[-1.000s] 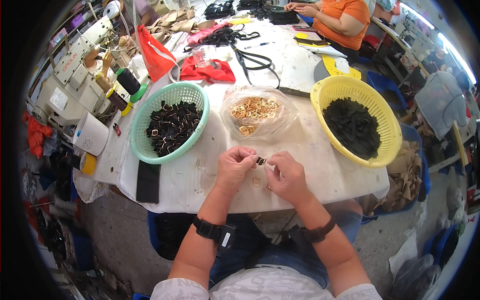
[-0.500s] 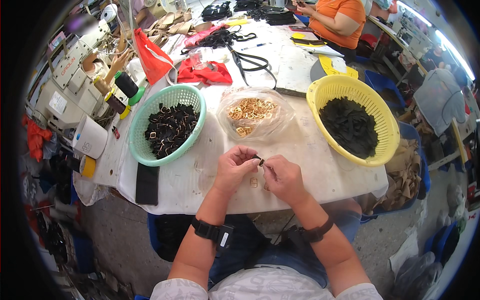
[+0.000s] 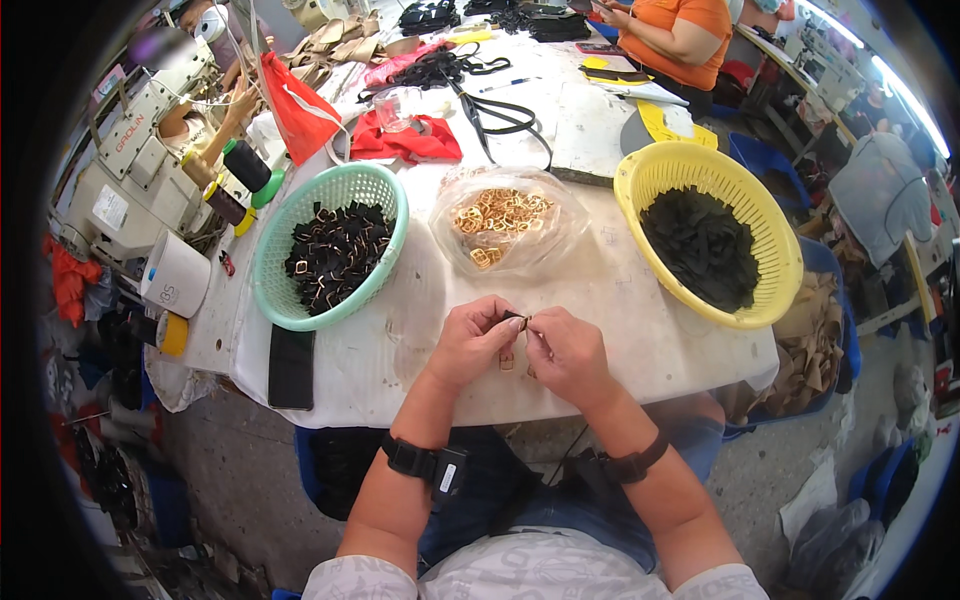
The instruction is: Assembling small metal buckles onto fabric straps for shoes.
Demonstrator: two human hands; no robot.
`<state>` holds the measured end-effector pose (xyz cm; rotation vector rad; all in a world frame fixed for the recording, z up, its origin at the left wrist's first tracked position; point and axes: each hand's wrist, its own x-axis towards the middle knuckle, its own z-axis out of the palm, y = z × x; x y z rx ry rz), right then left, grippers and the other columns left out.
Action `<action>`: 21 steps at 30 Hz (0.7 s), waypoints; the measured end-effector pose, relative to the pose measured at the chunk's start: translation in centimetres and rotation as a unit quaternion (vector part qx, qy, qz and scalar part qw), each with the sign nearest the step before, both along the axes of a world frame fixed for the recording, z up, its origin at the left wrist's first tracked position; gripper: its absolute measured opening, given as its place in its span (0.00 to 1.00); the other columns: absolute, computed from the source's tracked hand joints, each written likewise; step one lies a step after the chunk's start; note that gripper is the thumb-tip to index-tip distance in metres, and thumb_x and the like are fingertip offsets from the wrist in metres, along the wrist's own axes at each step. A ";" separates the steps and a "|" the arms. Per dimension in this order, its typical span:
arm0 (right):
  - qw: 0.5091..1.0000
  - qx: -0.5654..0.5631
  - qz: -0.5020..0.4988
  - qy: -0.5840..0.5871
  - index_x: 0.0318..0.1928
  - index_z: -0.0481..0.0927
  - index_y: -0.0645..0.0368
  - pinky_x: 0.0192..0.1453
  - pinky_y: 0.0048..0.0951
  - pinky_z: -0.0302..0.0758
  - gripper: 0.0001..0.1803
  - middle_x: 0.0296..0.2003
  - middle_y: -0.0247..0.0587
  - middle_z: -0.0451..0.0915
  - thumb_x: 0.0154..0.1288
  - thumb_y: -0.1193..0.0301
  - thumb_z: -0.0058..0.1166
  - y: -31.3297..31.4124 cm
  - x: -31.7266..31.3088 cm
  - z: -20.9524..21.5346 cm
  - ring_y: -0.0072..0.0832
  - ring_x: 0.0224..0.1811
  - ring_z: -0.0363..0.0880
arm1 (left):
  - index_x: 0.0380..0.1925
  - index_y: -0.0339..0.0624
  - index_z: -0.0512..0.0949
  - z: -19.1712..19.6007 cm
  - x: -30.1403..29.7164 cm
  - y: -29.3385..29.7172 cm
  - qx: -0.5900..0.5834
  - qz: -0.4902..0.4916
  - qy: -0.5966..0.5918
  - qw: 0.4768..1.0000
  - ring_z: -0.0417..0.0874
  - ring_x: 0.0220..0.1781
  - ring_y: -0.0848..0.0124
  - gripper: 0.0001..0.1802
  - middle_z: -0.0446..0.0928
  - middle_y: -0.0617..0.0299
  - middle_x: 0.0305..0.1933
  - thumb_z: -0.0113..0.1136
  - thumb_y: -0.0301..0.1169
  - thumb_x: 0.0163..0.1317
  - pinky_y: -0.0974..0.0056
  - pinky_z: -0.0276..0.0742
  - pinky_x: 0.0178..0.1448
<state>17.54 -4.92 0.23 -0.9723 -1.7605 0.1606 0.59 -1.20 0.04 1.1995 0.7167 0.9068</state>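
My left hand (image 3: 468, 345) and my right hand (image 3: 567, 352) meet over the near table edge, pinching a short black fabric strip (image 3: 513, 317) between fingertips. A bit of gold metal shows on the strip, partly hidden by my fingers. Just below them, a loose gold buckle (image 3: 507, 361) lies on the table. Ahead of my hands sits a clear plastic bag (image 3: 565, 245) of gold buckles (image 3: 505, 213). A green basket (image 3: 265, 292) on the left holds black strips with gold buckles on them (image 3: 338, 255); a yellow basket (image 3: 638, 178) on the right holds plain black strips (image 3: 698, 250).
A black phone (image 3: 291, 368) lies near the left table edge. Thread spools (image 3: 245, 165) and a sewing machine (image 3: 130, 150) stand at left. Red cloth (image 3: 408, 140) and black straps (image 3: 500, 122) lie farther back. Another person in orange (image 3: 675, 40) works at far right.
My hands stay together in nearly the same place, with small finger movements at the strip. Less of its gold metal shows now. The person in orange has shifted slightly.
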 end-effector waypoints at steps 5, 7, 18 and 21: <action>1.000 -0.006 0.005 -0.003 0.36 0.74 0.61 0.29 0.37 0.76 0.11 0.30 0.45 0.78 0.50 0.82 0.57 0.0 -0.1 0.4 0.42 0.27 0.79 | 0.35 0.34 0.77 -0.2 -0.3 0.3 0.008 0.004 0.005 1.000 0.74 0.25 0.82 0.03 0.76 0.67 0.28 0.57 0.24 0.64 0.74 0.71 0.29; 1.000 -0.016 0.023 0.012 0.37 0.75 0.62 0.30 0.37 0.76 0.11 0.31 0.45 0.78 0.52 0.83 0.56 -0.1 -0.1 0.5 0.43 0.28 0.79 | 0.35 0.34 0.77 -0.1 -0.3 0.3 0.004 0.008 -0.007 1.000 0.74 0.26 0.82 0.03 0.76 0.67 0.29 0.58 0.24 0.64 0.74 0.72 0.29; 0.959 -0.182 0.062 0.207 0.31 0.75 0.64 0.28 0.29 0.73 0.05 0.28 0.41 0.77 0.66 0.78 0.50 -1.0 0.6 2.0 0.33 0.24 0.77 | 0.36 0.35 0.77 -0.3 0.4 0.5 -0.004 0.055 -0.048 0.997 0.72 0.25 0.81 0.04 0.76 0.67 0.27 0.58 0.24 0.64 0.74 0.69 0.29; 0.810 -0.184 0.287 0.478 0.28 0.73 0.61 0.32 0.30 0.73 0.24 0.25 0.37 0.74 0.77 0.57 0.35 -2.0 1.6 4.9 0.27 0.21 0.69 | 0.35 0.36 0.77 -0.4 0.9 0.4 -0.010 0.071 -0.037 0.997 0.72 0.24 0.81 0.03 0.75 0.67 0.25 0.58 0.24 0.64 0.75 0.67 0.29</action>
